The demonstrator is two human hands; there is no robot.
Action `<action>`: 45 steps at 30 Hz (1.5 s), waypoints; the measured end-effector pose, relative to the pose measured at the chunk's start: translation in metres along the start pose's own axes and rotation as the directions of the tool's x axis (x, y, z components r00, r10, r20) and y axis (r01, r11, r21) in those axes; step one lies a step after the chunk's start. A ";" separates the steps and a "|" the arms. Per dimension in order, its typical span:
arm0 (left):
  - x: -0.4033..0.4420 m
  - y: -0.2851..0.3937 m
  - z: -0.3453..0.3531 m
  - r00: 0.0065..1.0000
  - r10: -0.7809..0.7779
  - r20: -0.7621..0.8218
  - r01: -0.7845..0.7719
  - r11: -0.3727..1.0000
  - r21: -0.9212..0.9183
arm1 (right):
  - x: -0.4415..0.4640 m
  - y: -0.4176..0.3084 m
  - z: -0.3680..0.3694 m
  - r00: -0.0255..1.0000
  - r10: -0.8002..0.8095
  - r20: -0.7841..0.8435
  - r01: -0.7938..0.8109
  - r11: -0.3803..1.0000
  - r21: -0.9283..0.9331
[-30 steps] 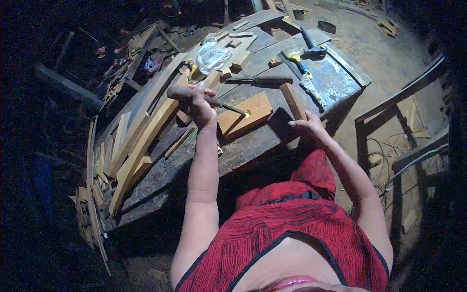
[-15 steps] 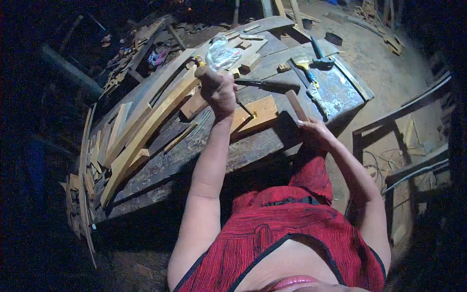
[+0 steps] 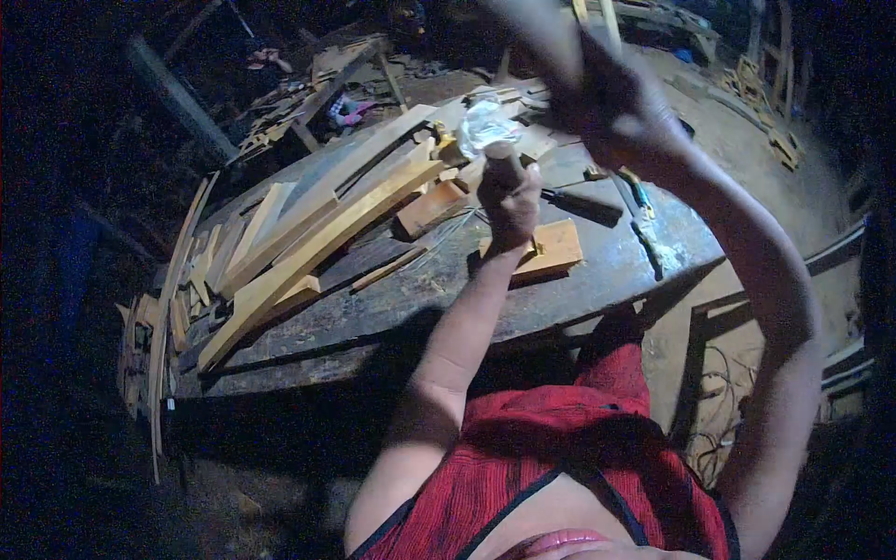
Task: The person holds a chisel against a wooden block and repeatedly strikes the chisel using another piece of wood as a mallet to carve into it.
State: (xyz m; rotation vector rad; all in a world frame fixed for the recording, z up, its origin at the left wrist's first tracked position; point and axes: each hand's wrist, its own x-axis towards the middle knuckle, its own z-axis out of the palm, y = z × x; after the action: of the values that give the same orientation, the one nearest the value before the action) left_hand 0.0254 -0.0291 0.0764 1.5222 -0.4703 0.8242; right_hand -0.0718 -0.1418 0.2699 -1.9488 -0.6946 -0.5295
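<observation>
Swung upward since the earlier frame: one arm. The left hand stays wrapped round a brown wooden tool handle; below its grip, an orange-brown wooden block lies on the bench; the raised right hand clasps a blurred wooden bar.

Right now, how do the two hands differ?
The left hand is low over the bench, the right hand raised high. The left grips a round handle; the right, a wooden piece. The left looks fairly sharp, the right blurred. Both are bare and closed around something.
</observation>
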 end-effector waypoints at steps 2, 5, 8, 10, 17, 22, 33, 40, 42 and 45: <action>0.000 -0.001 -0.002 0.991 0.124 -0.058 -0.129 0.987 -0.093 | 0.002 0.025 0.006 0.948 0.188 0.256 -0.141 0.972 -0.189; -0.002 0.003 0.001 0.998 -0.026 -0.064 0.017 0.991 -0.135 | 0.024 0.040 0.009 0.766 0.445 0.464 -0.369 0.896 -0.249; -0.001 0.008 -0.003 0.981 0.191 -0.027 -0.188 0.978 0.093 | 0.033 -0.016 0.001 0.964 0.176 0.201 -0.086 0.918 -0.388; -0.002 0.003 -0.001 0.992 0.127 0.015 -0.127 0.991 0.049 | 0.037 -0.032 -0.009 0.981 0.171 0.095 -0.146 0.964 -0.221; 0.002 0.007 0.003 0.985 0.160 -0.065 -0.157 0.987 0.045 | 0.040 -0.045 -0.016 1.000 0.023 0.006 -0.022 0.987 -0.157; -0.003 0.005 0.010 1.000 0.003 -0.028 -0.006 0.994 -0.110 | 0.020 -0.017 -0.015 0.999 0.044 0.018 -0.040 0.979 -0.199; -0.002 -0.018 0.017 0.999 -0.003 0.035 0.010 0.980 -0.198 | 0.041 -0.004 -0.020 0.984 -0.110 0.142 0.179 0.674 -0.717; 0.002 0.012 0.008 0.953 0.304 0.015 -0.298 0.925 0.235 | 0.022 -0.004 -0.005 0.756 0.576 0.310 -0.074 0.546 -0.835; -0.005 -0.008 0.020 0.999 -0.040 0.015 0.042 0.960 -0.278 | 0.041 0.017 -0.018 0.850 0.432 0.301 0.023 0.541 -0.841; -0.004 0.004 0.018 0.992 0.083 -0.090 -0.095 0.986 -0.139 | 0.043 0.005 -0.036 0.968 -0.245 0.049 0.218 0.732 -0.645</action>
State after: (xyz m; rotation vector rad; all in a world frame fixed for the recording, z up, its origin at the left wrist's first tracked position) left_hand 0.0242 -0.0481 0.0766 1.3367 -0.5272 0.9018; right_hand -0.0393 -0.1649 0.3094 -2.4976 -0.8044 -1.0781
